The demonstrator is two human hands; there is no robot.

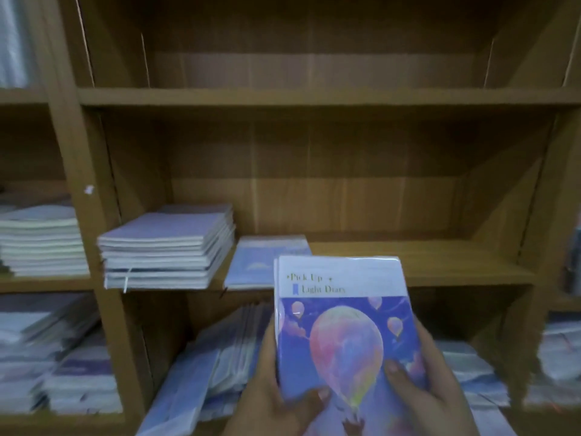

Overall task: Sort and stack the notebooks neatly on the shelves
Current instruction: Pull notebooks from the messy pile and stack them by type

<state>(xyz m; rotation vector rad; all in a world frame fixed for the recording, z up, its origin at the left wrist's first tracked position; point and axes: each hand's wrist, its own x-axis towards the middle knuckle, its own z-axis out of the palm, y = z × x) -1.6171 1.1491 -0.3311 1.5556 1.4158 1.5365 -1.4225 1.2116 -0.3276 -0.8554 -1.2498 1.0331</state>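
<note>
As the head camera looks down, both hands hold a plastic-wrapped diary (pixel 342 325), printed with hot-air balloons and the title "Pick Up Light Diary", upright in front of the middle shelf (pixel 456 265). A second cover edge shows along its left side, so it may be a small bundle. The left hand (pixel 273 385) wraps the lower left edge with its thumb laid across the cover. The right hand (pixel 440 394) clamps the lower right edge, thumb also on the front.

On the shelf behind, a tall stack of purple notebooks (pixel 166 247) sits at the left. Just beside it lies a low pile of blue notebooks (pixel 264 262), partly hidden by the diary. In the bay below, leaning notebooks (pixel 226 341) slump loosely.

The step looks like shelving the diary. It should first be checked against the low pile's cover. If they match, tip it flat, title facing the same way, and set it down with spines and front edges squared. If not, begin a new pile on the bare board to the right. The wrap looks slick, so it should be supported from beneath until it settles.
</note>
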